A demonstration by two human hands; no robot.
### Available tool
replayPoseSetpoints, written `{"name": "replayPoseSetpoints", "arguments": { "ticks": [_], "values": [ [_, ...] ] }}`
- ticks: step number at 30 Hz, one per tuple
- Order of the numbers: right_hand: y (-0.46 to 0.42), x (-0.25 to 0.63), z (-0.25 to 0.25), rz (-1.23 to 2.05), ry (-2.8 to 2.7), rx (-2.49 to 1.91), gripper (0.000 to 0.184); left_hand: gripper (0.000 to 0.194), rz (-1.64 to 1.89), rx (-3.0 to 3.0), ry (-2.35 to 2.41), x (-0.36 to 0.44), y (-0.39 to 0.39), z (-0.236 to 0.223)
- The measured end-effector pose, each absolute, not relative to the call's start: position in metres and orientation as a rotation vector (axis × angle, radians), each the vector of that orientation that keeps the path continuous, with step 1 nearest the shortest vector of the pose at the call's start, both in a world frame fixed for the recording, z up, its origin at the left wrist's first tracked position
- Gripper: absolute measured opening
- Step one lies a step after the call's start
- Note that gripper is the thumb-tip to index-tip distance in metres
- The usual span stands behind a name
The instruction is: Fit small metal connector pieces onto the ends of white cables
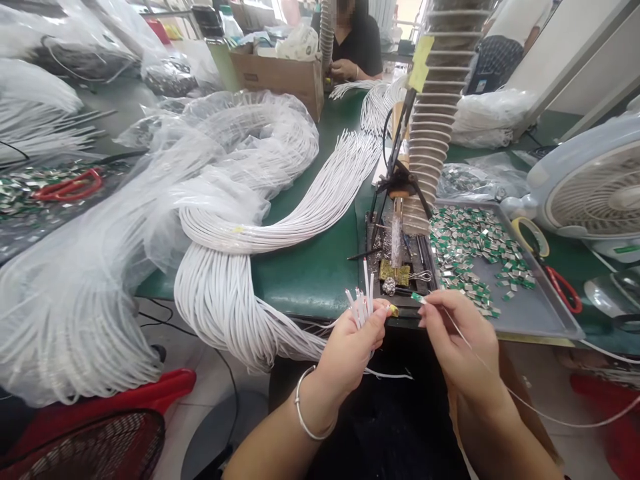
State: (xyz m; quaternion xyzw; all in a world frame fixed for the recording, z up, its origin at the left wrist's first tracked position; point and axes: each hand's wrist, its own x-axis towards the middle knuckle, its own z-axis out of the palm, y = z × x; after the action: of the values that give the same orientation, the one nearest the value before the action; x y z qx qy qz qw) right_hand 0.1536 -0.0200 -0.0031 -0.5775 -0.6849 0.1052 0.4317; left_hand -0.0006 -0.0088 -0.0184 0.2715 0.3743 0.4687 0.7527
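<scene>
Left of the tray (pixel 537 317), the left hand (pixel 353 345) grips white cables (pixel 361 308); nearer it, the right hand (pixel 466 341) pinches a green board (pixel 416 297). I'd say board and cables are being readied; the next move wants careful aligning.

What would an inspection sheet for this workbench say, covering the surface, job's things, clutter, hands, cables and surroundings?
Surface: green tabletop, largely covered by cables and tools.
Job's things: white cable ends and a small green piece; many green-and-silver pieces lie in a gray tray.
Clutter: yellow tape roll and a red-handled tool beside the tray; cardboard box farther back.
Hands: left hand closed around the cable ends; right hand pinching the green piece, a thin strand trailing from it.
Cables: white bundles, partly under clear plastic, some hanging over the front edge.
Surroundings: fan at right, ribbed hose above the bench, another person across it.
</scene>
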Motion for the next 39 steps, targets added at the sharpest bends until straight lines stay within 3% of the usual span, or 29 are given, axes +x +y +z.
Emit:
{"name": "replayPoseSetpoints", "arguments": {
  "ticks": [17,26,36,39],
  "values": [
    [-0.018,0.136,-0.009,0.331,-1.757,-1.256,0.013,0.016,1.127,0.853,0.906,0.002,-0.008,-0.01],
    [-0.016,0.135,-0.009,0.298,-1.787,-1.221,0.013,0.015,1.117,0.877,0.979,0.002,-0.007,-0.007],
    [-0.022,0.134,-0.023,0.183,-1.7,-1.052,0.043,0.011,1.073,0.86,1.07,0.003,-0.005,-0.006],
    [-0.024,0.131,-0.027,0.225,-1.604,-1.018,0.036,0.009,1.049,0.844,1.067,0.003,-0.006,-0.007]
  ]
}}
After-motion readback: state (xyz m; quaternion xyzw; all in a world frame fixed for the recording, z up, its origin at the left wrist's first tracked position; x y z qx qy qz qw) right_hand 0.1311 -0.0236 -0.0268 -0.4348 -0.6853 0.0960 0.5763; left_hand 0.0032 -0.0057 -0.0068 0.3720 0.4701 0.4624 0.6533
